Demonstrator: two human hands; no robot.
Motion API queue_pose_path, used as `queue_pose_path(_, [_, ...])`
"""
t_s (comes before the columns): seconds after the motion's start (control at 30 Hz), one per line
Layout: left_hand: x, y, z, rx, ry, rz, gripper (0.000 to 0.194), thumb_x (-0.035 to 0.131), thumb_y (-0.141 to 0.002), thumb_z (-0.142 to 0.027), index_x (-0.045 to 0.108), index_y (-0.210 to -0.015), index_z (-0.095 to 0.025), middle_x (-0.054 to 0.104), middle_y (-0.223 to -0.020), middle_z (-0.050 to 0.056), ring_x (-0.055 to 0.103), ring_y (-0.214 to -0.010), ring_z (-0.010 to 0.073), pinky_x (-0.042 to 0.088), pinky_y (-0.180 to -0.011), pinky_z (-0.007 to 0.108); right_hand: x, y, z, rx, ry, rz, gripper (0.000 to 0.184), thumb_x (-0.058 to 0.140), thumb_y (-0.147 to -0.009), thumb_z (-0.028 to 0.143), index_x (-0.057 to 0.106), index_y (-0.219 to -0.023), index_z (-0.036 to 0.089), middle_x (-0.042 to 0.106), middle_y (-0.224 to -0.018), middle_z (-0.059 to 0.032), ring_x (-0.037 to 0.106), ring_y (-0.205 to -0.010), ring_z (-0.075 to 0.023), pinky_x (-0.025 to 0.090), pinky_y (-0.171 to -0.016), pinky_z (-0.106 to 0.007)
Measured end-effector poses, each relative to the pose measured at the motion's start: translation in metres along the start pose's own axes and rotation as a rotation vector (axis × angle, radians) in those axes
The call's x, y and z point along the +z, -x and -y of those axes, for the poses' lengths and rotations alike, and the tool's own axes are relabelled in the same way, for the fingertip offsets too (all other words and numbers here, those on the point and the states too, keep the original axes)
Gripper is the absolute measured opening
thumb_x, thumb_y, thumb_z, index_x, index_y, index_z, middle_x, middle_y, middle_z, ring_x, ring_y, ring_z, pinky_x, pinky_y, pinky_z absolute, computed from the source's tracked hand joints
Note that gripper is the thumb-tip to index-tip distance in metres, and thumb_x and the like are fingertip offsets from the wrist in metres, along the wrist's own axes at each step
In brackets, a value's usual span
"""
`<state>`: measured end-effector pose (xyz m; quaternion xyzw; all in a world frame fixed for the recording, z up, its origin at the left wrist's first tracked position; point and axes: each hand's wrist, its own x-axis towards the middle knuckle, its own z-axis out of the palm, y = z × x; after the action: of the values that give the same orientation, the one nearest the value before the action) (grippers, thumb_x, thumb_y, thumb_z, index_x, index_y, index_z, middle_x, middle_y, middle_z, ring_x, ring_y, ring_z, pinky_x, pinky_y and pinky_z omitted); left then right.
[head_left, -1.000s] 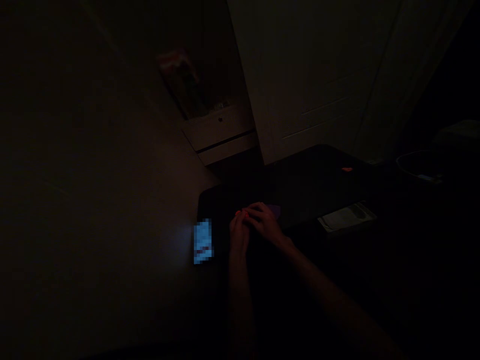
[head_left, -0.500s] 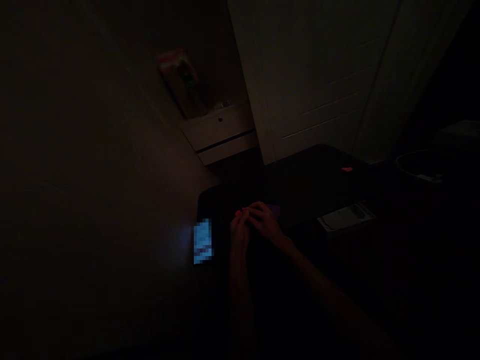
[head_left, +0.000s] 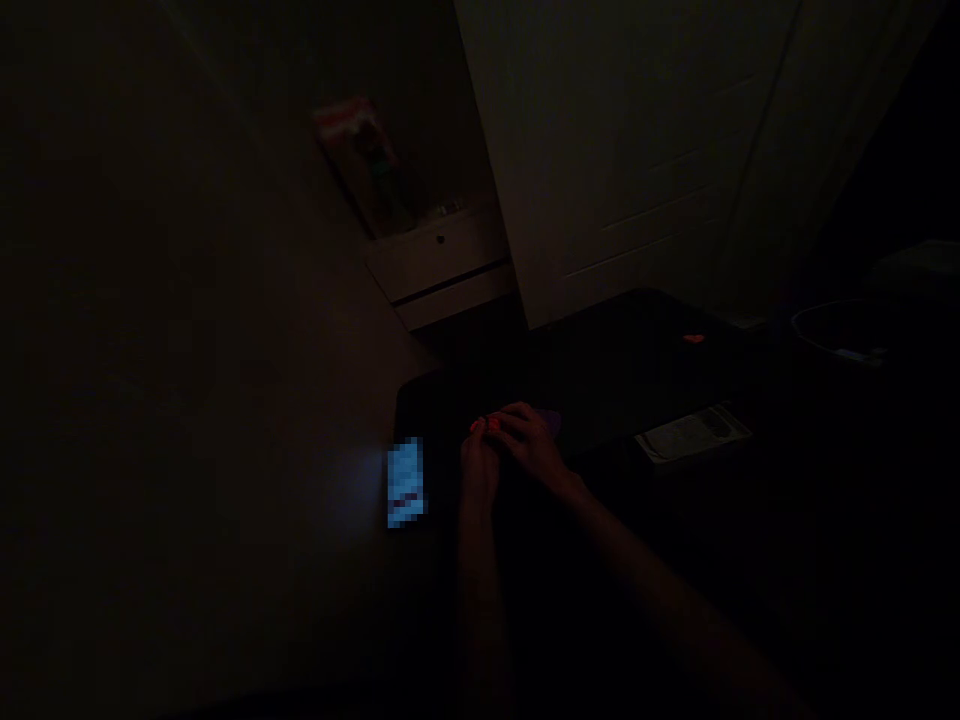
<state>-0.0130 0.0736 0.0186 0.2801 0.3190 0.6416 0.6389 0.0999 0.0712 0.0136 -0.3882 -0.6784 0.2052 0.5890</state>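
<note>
In the dim head view my two hands meet over the near left part of a dark table point(head_left: 600, 350). Between their fingertips is a small red-orange piece point(head_left: 493, 425), too dark and small to name by kind. My left hand point(head_left: 478, 462) is closed, its fingers gripping the piece from the near side. From the right, my right hand point(head_left: 531, 442) reaches over with bent fingers closed at the piece's edge. A flat purple thing point(head_left: 551, 420) shows behind my right hand, partly hidden by it.
A lit screen point(head_left: 405, 482) glows left of my hands by the wall. Toward the right lie a pale printed box or booklet point(head_left: 694, 433), another small red-orange piece point(head_left: 694, 338) and a looped cable point(head_left: 832, 347). White drawers point(head_left: 450, 265) and a pale door-like panel point(head_left: 600, 180) stand behind.
My left fingers have shifted slightly, and more of the red-orange piece shows between my hands. The picture is a little darker. Other things are where they were.
</note>
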Motion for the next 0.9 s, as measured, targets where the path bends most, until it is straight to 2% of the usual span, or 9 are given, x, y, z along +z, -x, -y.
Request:
queue_pose_path(0.2, [0.0003, 0.0019, 0.0007, 0.016, -0.059, -0.023, 0.021, 0.078, -0.080, -0.031, 0.073, -0.088, -0.012, 0.073, -0.097, 0.008, 0.067, -0.098, 0.0187, 0.048, -0.094, 0.031, -0.0002, 0.0001, -0.0016, -0.038, 0.033, 0.010, 0.021, 0.060, -0.099, 0.034, 0.076, -0.112, 0.028, 0.067, -0.107, -0.0074, 0.061, -0.104, -0.0239, 0.051, -0.093, -0.042])
queue_pose_path(0.33, [-0.0001, 0.0010, 0.0020, 0.012, -0.041, -0.007, 0.023, 0.077, -0.080, -0.034, 0.073, -0.087, -0.012, 0.072, -0.096, 0.009, 0.067, -0.099, 0.0201, 0.048, -0.095, 0.033, -0.0007, -0.0001, -0.0032, -0.038, 0.050, 0.020, 0.021, 0.060, -0.099, 0.033, 0.076, -0.112, 0.029, 0.068, -0.107, -0.0070, 0.061, -0.103, -0.0243, 0.050, -0.094, -0.044])
queue_pose_path(0.6, [-0.0016, 0.0010, 0.0013, 0.032, 0.013, -0.060, 0.017, 0.079, -0.077, -0.026, 0.072, -0.087, -0.015, 0.072, -0.098, 0.006, 0.067, -0.099, 0.0169, 0.048, -0.095, 0.029, 0.0021, -0.0014, -0.0057, 0.008, 0.015, -0.037, 0.038, 0.065, -0.096, 0.033, 0.064, -0.134, 0.032, 0.065, -0.115, -0.0074, 0.062, -0.109, -0.0230, 0.052, -0.096, -0.041])
queue_pose_path(0.77, [-0.0033, 0.0001, 0.0014, 0.041, 0.016, -0.049, 0.019, 0.080, -0.077, -0.027, 0.071, -0.087, -0.015, 0.072, -0.098, 0.006, 0.067, -0.099, 0.0177, 0.049, -0.094, 0.031, 0.0019, -0.0006, -0.0010, -0.009, -0.028, -0.065, 0.022, 0.062, -0.098, 0.032, 0.074, -0.116, 0.028, 0.069, -0.106, -0.0065, 0.065, -0.102, -0.0219, 0.053, -0.093, -0.039])
queue_pose_path(0.9, [-0.0035, -0.0010, 0.0011, 0.025, 0.018, -0.032, 0.020, 0.079, -0.078, -0.030, 0.071, -0.088, -0.015, 0.073, -0.097, 0.007, 0.068, -0.095, 0.0173, 0.049, -0.091, 0.031, 0.0009, -0.0015, 0.0005, -0.005, -0.048, -0.059, 0.019, 0.062, -0.098, 0.032, 0.075, -0.111, 0.027, 0.070, -0.104, -0.0062, 0.065, -0.100, -0.0215, 0.053, -0.092, -0.039])
